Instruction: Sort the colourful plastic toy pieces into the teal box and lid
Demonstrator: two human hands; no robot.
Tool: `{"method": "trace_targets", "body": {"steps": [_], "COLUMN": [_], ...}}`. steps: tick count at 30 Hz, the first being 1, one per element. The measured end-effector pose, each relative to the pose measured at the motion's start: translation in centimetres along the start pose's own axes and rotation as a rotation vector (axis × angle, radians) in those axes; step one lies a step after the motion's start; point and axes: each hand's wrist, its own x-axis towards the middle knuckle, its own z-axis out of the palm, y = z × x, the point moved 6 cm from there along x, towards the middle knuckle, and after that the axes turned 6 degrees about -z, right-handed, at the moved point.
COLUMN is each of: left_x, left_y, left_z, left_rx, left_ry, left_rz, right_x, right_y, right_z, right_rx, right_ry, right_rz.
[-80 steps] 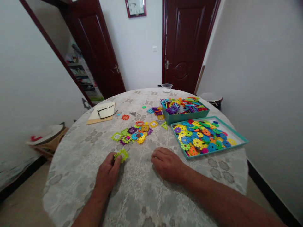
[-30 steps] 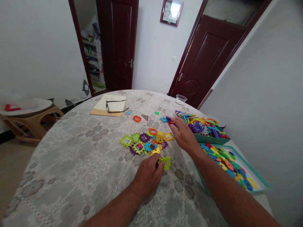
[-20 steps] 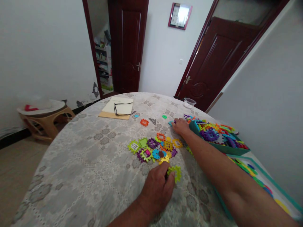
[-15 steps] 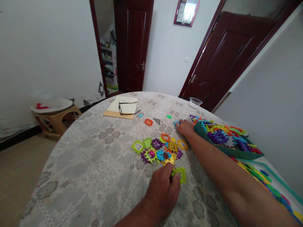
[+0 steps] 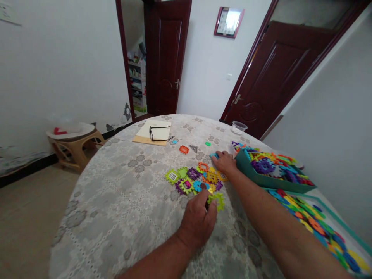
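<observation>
My left hand [image 5: 199, 217] pinches a lime-green square toothed building piece [image 5: 220, 202] between thumb and fingers, just in front of a joined cluster of building pieces [image 5: 194, 174]. The cluster mixes purple, green, orange, yellow and blue pieces and lies flat on the table. Beyond it, my right hand [image 5: 226, 161] reaches out low over the tablecloth, fingers closed at a blue building piece [image 5: 214, 155]. The fingers partly cover that blue piece.
A green box [image 5: 279, 183] heaped with building pieces stands at the right. Nearer me lies a tray [image 5: 334, 209] of colourful pieces. Loose on the cloth are an orange piece [image 5: 183, 149] and a grey triangle [image 5: 193, 148]. Glasses [image 5: 159, 133] rest on paper; a clear bowl [image 5: 238, 127] stands behind.
My right hand has drawn slightly left and nearer, with the blue piece at its fingertips. My left hand keeps the green piece, a little closer to the cluster. The view has shifted slightly.
</observation>
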Motion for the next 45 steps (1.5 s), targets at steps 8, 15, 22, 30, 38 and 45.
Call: {"method": "trace_targets", "body": {"steps": [8, 15, 22, 30, 38, 45], "left_x": [0.6, 1.0, 0.9, 1.1, 1.2, 0.9], "left_y": [-0.1, -0.2, 0.0, 0.2, -0.1, -0.3], "left_z": [-0.8, -1.1, -1.5, -1.4, -1.8, -2.3], "left_rx": [0.026, 0.037, 0.016, 0.019, -0.022, 0.028], "left_ry": [0.133, 0.132, 0.132, 0.136, 0.164, 0.167], "left_rz": [0.042, 0.013, 0.003, -0.004, -0.011, -0.049], "right_x": [-8.5, -16.2, -22.0, -24.6, -25.8, -26.9], "right_y": [-2.0, -3.4, -3.7, 4.3, 2.2, 3.1], "right_z": [-1.5, -2.4, -5.7, -5.5, -2.3, -3.2], "right_rx": [0.063, 0.162, 0.595, 0.343, 0.151, 0.562], "right_ry": [0.019, 0.069, 0.269, 0.329, 0.156, 0.140], "right_rz": [-0.065, -0.114, -0.511, -0.253, -0.120, -0.189]}}
